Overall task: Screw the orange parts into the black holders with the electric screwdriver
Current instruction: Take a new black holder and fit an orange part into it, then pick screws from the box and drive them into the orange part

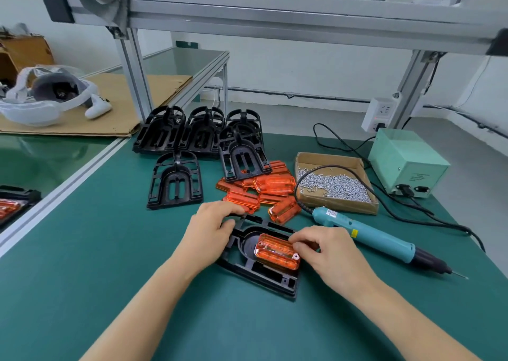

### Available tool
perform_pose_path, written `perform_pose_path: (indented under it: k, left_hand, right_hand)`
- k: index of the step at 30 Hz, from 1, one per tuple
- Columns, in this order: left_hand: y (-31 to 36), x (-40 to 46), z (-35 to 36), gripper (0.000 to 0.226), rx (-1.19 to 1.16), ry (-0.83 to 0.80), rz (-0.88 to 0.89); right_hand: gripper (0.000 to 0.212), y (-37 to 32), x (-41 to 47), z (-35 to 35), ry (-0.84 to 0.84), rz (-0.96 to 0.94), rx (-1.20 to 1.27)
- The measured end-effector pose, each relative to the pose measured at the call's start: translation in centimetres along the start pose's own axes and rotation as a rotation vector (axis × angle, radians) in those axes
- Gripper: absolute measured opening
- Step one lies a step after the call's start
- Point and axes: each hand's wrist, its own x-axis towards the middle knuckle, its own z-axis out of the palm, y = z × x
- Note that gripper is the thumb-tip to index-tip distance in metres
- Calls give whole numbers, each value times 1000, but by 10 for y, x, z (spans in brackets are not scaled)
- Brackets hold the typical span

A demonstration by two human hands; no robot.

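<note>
Black holder gripped by left hand | right hand pinches orange part inside

You will find no writing you can read here. The label on the electric screwdriver and the print on the green box, right of frame, are too blurred.

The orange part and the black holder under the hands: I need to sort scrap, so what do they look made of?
The orange part looks like translucent glossy plastic: light glows through it and its ribs show highlights. The black holder looks like matte moulded plastic, opaque, with thin ribs and cut-out slots. Neither can be confirmed from sight alone.
</note>
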Motion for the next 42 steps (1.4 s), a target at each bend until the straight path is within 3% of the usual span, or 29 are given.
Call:
perform_pose_path:
  k: [12,16,19,22,25,28,31,37,42]
  left_hand:
    - [-6,-26,8,20,161,116,-97]
    - [2,-29,7,29,253,193,40]
    - [12,-30,10,41,206,86,236]
    - [17,-29,17,59,290,-86,285]
    - [13,-29,24,68,363,-173,257]
    - [12,-30,28,73,399,-147,248]
    - [12,-29,29,67,428,-124,240]
    - [20,-27,26,71,420,-160,206]
    - [23,-23,26,65,386,-201,189]
  right_hand:
    - [21,-9,8,-4,-73,-156,-404]
    - [19,-9,7,-3,-62,-132,-384]
    - [17,-5,6,-9,-42,-98,-286]
    - [26,9,5,-28,97,-18,-216]
    - [48,31,2,-52,132,150,-418]
    - [64,49,-1,-64,-14,368,-578]
    - [63,58,0,-63,-139,434,-559]
    - [58,61,11,-69,-203,425,-542]
    - [45,63,10,-73,-145,349,-554]
